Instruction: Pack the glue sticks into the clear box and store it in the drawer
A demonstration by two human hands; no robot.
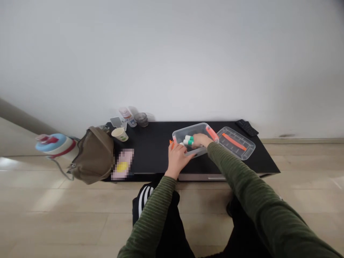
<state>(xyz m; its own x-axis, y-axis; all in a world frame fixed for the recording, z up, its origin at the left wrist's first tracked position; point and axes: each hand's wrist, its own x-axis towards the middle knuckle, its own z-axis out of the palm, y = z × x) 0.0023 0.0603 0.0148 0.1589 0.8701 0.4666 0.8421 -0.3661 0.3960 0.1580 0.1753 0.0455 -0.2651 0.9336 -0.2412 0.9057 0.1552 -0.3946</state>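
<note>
A clear plastic box [185, 130] with orange clips stands without its lid on the black table. My left hand [177, 157] grips the box's front left corner, fingers curled over the rim. Inside the box, my right hand [201, 140] reaches down with its fingers bent together; what they hold, if anything, is hidden. Small white and green bottles [189, 142] lie in the box right beside those fingers. To the right, the clear lid [235, 143] with an orange handle rests flat on the table.
A black remote control [246, 127] lies at the back right of the table [156, 150]. Leftward are a paper cup [120, 134], a dark glass [141, 119], a white bottle [128, 117], a blurred pink item [123, 165], a brown bag [94, 156] and a large bottle [57, 144]. Behind rises a wall.
</note>
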